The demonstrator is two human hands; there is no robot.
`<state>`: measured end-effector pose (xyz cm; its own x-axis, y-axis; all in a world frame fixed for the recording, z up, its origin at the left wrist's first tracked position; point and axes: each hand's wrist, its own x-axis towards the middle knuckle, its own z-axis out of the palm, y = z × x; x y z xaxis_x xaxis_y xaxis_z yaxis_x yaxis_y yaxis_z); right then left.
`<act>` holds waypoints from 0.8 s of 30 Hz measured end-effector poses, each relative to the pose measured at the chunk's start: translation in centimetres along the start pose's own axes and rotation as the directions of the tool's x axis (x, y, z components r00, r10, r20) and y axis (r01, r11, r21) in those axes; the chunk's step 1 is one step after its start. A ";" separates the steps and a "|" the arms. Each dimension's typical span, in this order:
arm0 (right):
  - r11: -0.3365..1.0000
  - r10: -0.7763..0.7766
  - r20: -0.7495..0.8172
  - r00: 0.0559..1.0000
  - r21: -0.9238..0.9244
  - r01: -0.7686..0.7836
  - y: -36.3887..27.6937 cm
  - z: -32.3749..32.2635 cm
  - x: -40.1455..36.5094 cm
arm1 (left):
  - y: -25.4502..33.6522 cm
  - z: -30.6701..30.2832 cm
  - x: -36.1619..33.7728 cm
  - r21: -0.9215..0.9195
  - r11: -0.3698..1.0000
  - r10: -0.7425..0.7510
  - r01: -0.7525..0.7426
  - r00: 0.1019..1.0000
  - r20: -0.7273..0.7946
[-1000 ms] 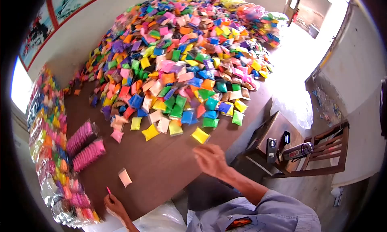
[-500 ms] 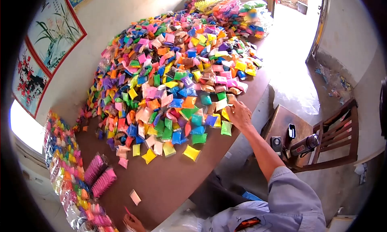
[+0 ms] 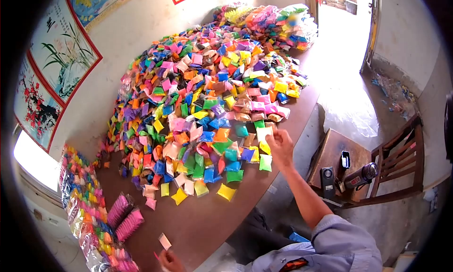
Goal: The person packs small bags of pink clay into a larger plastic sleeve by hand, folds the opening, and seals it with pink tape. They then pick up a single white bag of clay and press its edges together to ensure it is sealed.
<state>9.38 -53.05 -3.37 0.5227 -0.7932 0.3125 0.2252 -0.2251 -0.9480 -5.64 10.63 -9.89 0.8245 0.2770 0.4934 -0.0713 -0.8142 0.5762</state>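
My right hand (image 3: 281, 150) is over the near right edge of the heap of small coloured packets (image 3: 203, 102). Its fingers are curled closed, their tips against or just over a cream packet (image 3: 264, 133); what lies inside them is hidden. Beside it are a yellow packet (image 3: 265, 148) and a light green packet (image 3: 265, 162). At the bottom edge, my left hand (image 3: 171, 261) is partly cut off, its fingers closed round a thin pinkish-red thing (image 3: 156, 256). A pale peach packet (image 3: 164, 241) is just beyond its fingertips.
Two long pink packs (image 3: 123, 217) lie on the brown table (image 3: 207, 225) at left, beside clear bags of coloured packets (image 3: 87, 210). Large filled bags (image 3: 278, 21) sit at the far end. A small wooden table (image 3: 347, 147) at right holds a flask (image 3: 361, 175), near a chair (image 3: 401, 154).
The view has tilted up slightly. My right hand has drawn its fingers in and turned more upright near the cream packet. My left hand has come closer to the peach packet.
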 end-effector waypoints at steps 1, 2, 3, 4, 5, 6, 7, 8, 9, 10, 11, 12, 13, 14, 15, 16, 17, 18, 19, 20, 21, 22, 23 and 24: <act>0.985 0.133 0.100 0.986 0.098 -0.142 -1.1 -0.5 -1.8 | 5.9 1.1 0.5 0.163 0.984 0.039 -0.067 0.985 0.165; 0.941 0.247 0.210 0.946 0.180 -0.286 -2.0 -0.7 -4.0 | 9.5 3.6 -0.1 0.034 0.999 -0.040 0.035 0.982 0.185; 0.851 0.297 0.282 0.912 0.355 -0.387 -2.2 -0.2 -7.0 | 12.9 6.0 -0.6 -0.094 0.986 -0.115 0.138 0.970 0.216; 0.718 0.327 0.362 0.873 0.506 -0.478 -2.4 0.5 -10.3 | 17.2 7.5 -0.5 -0.210 0.948 -0.156 0.240 0.924 0.349; 0.671 0.290 0.472 0.832 0.520 -0.529 -3.3 0.5 -13.3 | 20.9 8.6 -0.5 -0.306 0.886 -0.174 0.350 0.859 0.481; 0.622 0.247 0.575 0.780 0.523 -0.583 -4.0 0.6 -16.3 | 22.7 10.1 -1.2 -0.417 0.780 -0.148 0.467 0.785 0.601; 0.633 0.295 0.605 0.740 0.456 -0.626 -3.9 1.0 -19.4 | 24.0 11.4 -1.6 -0.493 0.646 -0.095 0.583 0.702 0.706; 0.640 0.342 0.630 0.697 0.388 -0.664 -3.9 1.4 -21.7 | 25.6 11.7 -1.5 -0.495 0.648 -0.089 0.579 0.703 0.706; 0.641 0.338 0.627 0.702 0.393 -0.660 -4.2 1.7 -22.8 | 27.2 11.8 -1.2 -0.524 0.580 -0.123 0.624 0.703 0.701; 0.659 0.323 0.686 0.652 0.332 -0.675 -4.6 1.8 -23.8 | 28.0 11.6 -1.1 -0.551 0.506 -0.159 0.664 0.700 0.697; 0.677 0.310 0.742 0.595 0.267 -0.686 -4.8 1.9 -24.4 | 27.9 11.3 -1.0 -0.554 0.506 -0.157 0.661 0.703 0.694; 0.678 0.304 0.744 0.595 0.270 -0.684 -4.5 2.3 -24.5 | 27.5 10.9 -0.7 -0.592 0.511 -0.165 0.623 0.747 0.644; 0.851 0.261 0.809 0.527 0.065 -0.521 -3.9 2.9 -24.4 | 27.4 10.5 -0.4 -0.628 0.518 -0.171 0.581 0.790 0.589; 0.950 0.245 0.862 0.443 -0.122 -0.287 -4.4 3.4 -24.0 | 28.0 9.8 -0.1 -0.655 0.507 -0.205 0.561 0.816 0.540; 0.952 0.238 0.865 0.442 -0.117 -0.284 -5.1 3.5 -24.0 | 27.5 9.5 0.0 -0.659 0.507 -0.204 0.556 0.820 0.535; 0.967 0.212 0.858 0.467 -0.116 -0.226 -5.7 3.4 -23.9 | 26.5 9.2 0.2 -0.662 0.521 -0.175 0.538 0.827 0.534; 0.979 0.183 0.853 0.488 -0.116 -0.165 -6.4 3.4 -23.7 | 25.6 9.0 0.2 -0.666 0.534 -0.148 0.521 0.833 0.533; 0.980 0.179 0.858 0.481 -0.114 -0.161 -6.3 3.9 -23.6 | 24.8 8.8 0.2 -0.669 0.531 -0.155 0.519 0.836 0.526; 0.987 0.142 0.892 0.430 -0.095 -0.129 -5.9 4.7 -23.5 | 23.9 8.7 0.2 -0.657 0.520 -0.183 0.546 0.822 0.539; 0.993 0.106 0.920 0.377 -0.074 -0.097 -5.9 5.3 -23.3 | 23.1 8.8 0.2 -0.644 0.507 -0.211 0.573 0.807 0.551; 0.993 0.105 0.923 0.371 -0.075 -0.094 -5.9 5.6 -23.3 | 22.2 9.0 0.1 -0.646 0.504 -0.217 0.574 0.808 0.548; 0.996 0.068 0.944 0.322 -0.045 -0.079 -5.9 6.0 -23.1 | 21.5 9.2 0.1 -0.639 0.536 -0.222 0.551 0.823 0.523; 0.998 0.031 0.962 0.272 -0.014 -0.066 -5.8 6.3 -23.1 | 21.4 9.1 0.3 -0.630 0.568 -0.227 0.529 0.837 0.498; 0.998 0.033 0.963 0.266 -0.017 -0.063 -5.4 6.7 -23.4 | 21.2 9.0 0.5 -0.632 0.564 -0.233 0.532 0.836 0.497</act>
<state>1.48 -29.49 -5.17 0.9387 0.3265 0.1108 0.1781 -0.1840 -0.9667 -1.71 -11.12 -3.27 0.9849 0.1674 -0.0452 0.0440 0.0105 0.9990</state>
